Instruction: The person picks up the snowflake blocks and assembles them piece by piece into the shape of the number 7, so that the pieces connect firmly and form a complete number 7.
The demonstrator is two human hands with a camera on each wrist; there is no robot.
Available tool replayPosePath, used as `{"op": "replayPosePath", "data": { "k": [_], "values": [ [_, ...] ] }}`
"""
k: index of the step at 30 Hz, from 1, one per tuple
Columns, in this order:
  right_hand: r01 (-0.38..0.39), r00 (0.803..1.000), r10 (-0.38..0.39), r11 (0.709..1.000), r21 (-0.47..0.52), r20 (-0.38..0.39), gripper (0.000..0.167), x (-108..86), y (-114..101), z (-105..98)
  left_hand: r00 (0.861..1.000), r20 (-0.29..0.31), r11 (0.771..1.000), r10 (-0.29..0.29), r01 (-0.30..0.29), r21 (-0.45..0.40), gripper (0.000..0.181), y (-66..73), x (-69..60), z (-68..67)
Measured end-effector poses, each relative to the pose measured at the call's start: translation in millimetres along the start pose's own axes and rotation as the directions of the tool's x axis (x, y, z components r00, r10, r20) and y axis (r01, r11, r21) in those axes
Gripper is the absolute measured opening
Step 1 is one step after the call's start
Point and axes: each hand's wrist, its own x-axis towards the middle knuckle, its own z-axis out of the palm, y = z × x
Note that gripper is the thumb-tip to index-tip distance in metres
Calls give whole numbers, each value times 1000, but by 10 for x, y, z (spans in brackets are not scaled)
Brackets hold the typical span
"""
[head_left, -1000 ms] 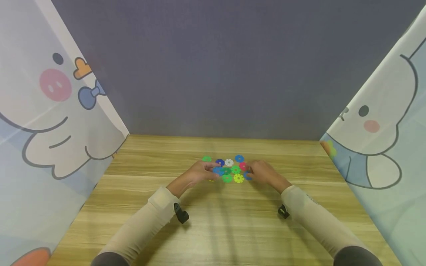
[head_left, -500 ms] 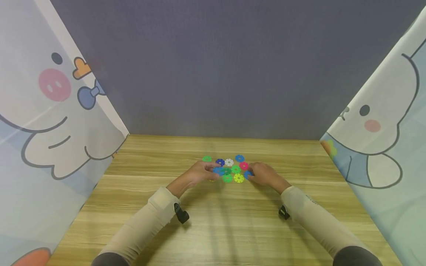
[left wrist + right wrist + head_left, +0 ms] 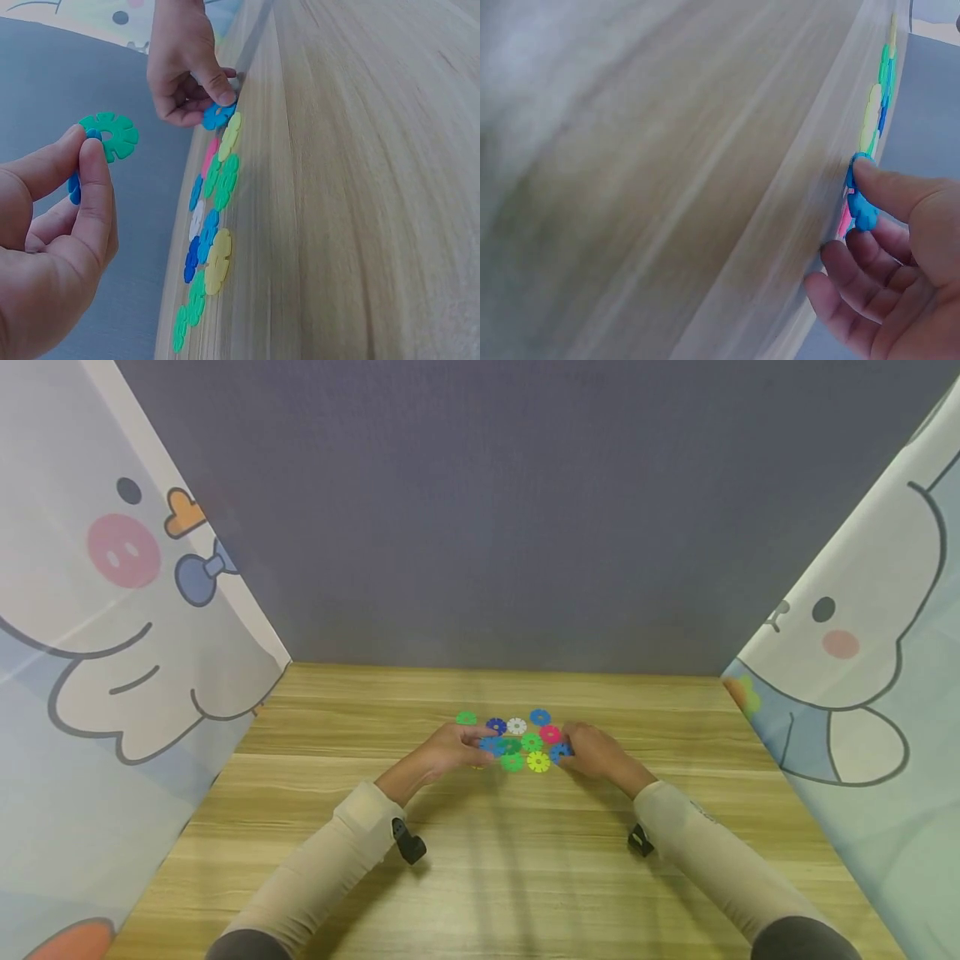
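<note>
Two pale sleeves [image 3: 322, 852] reach in from the near side, one black device [image 3: 409, 843] at each wrist. Between the forearms, wood runs back to the person's side of the tabletop [image 3: 525, 877].

Farther in, the left hand [image 3: 448, 747] has its grip nearly closed, thumb and fingers pinching one blue disc [image 3: 74, 189]; one green disc [image 3: 121, 140] meets it at an angle. That pair is raised above the wood and, from overhead, covers some pieces. The right hand's [image 3: 596, 750] grip is narrow too, thumb and fingers on another blue disc [image 3: 865, 214]; I can't tell whether it touches the wood.

Eleven more lie flat in a close cluster between and under the hands: two yellow discs [image 3: 218, 262], four green discs [image 3: 226, 182], one pink disc [image 3: 550, 734], one white disc [image 3: 196, 219], two lighter blue discs [image 3: 540, 717] and one dark blue disc [image 3: 192, 259].

A strip of wood separates the cluster from the far edge, where one grey wall [image 3: 480, 510] rises. Two cartoon panels [image 3: 45, 710] flank the tabletop, well apart from both hands.
</note>
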Motion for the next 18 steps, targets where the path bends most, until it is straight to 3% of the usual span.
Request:
{"op": "replayPosePath", "data": {
  "k": [13,18],
  "values": [
    [-8,1000,9,998,57,-26,14,-25,-10,-13,1000,8,1000,7,-7,-13,54,-27,11,-5],
    [23,1000,-19,985,170,-23,18,-53,-11,-36,1000,7,1000,7,-6,-27,54,-32,20,1]
  ]
}}
